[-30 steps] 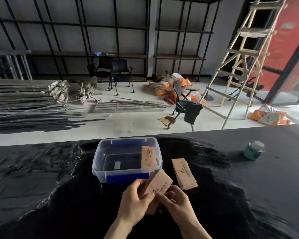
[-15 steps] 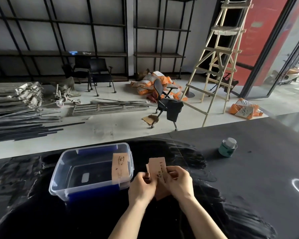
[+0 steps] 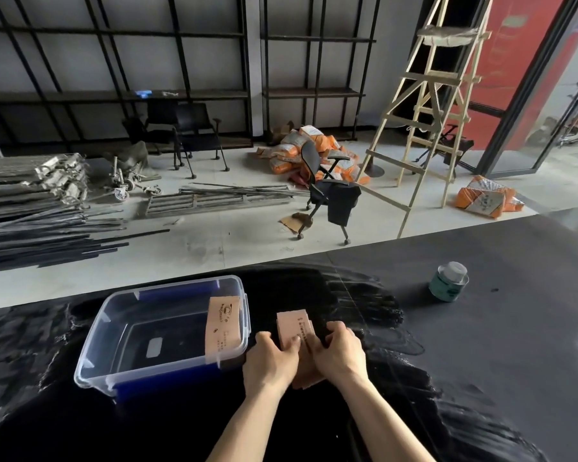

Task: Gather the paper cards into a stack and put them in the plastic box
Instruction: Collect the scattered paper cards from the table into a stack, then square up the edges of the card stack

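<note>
A stack of tan paper cards (image 3: 295,329) stands between both hands, just right of the clear plastic box (image 3: 114,310) on the black table. My left hand (image 3: 270,363) presses the stack's left side and my right hand (image 3: 337,353) presses its right side. The stack's lower part is hidden behind my fingers. One more tan card (image 3: 223,323) leans against the box's inner right wall. The box has blue clips at its near and far ends.
A small green jar (image 3: 447,282) with a pale lid stands on the table at the far right. Beyond the table's far edge lie a floor with metal bars, chairs, orange sacks and a wooden ladder (image 3: 427,105).
The loose cards that lay right of the box are now gathered between both hands. The stack has gone from tilted to squared up. The view has shifted to the right.
</note>
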`<control>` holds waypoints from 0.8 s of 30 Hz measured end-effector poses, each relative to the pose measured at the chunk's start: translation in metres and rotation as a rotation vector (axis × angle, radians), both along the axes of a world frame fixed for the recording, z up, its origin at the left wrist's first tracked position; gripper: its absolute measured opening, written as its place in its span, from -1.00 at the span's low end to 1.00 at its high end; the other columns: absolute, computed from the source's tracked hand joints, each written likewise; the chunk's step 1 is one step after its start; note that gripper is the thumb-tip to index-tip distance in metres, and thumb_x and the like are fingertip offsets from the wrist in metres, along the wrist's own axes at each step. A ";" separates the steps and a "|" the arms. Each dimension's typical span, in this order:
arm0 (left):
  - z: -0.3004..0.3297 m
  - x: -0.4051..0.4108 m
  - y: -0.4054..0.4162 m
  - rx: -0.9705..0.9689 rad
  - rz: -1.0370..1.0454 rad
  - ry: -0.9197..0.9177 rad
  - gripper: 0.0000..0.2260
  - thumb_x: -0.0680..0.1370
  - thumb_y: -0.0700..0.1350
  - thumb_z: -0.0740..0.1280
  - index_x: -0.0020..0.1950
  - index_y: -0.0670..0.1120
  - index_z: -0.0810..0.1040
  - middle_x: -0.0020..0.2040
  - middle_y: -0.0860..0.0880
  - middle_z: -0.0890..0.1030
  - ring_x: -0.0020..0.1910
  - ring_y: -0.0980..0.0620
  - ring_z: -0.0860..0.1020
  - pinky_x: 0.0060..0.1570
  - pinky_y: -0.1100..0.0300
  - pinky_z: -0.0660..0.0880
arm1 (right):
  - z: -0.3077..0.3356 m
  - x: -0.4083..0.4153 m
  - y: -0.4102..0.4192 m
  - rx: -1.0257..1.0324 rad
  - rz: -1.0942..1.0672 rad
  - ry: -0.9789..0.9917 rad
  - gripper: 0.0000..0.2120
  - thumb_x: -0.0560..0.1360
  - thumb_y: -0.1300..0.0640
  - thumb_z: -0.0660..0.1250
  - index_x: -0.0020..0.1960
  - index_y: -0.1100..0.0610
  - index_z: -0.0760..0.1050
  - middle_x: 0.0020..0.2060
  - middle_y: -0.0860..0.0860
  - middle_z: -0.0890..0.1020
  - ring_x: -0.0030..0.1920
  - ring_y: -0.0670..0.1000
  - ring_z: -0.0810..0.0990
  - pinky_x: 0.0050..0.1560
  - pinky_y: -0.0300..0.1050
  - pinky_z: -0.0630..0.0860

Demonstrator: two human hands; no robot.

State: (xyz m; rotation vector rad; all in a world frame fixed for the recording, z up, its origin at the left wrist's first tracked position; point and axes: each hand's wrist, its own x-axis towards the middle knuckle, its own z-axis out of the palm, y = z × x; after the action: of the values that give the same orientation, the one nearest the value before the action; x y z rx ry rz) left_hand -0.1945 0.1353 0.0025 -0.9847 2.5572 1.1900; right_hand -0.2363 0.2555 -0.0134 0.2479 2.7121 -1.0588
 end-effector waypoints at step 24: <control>0.021 0.139 -0.060 0.139 -0.181 0.504 -0.42 0.48 -0.21 0.54 0.26 0.28 0.35 0.07 0.18 0.69 0.07 0.24 0.68 0.19 0.15 0.64 | 0.021 0.137 -0.026 -0.668 0.271 0.259 -0.68 0.58 0.29 0.42 0.27 0.04 0.51 0.12 0.01 0.73 0.11 0.07 0.72 0.06 0.01 0.69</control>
State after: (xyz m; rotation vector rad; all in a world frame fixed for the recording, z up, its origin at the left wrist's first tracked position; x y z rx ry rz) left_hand -0.0558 0.0753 0.0235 -0.4502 2.7903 1.7085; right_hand -0.0997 0.2291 0.0077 -0.3790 2.3103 -1.9095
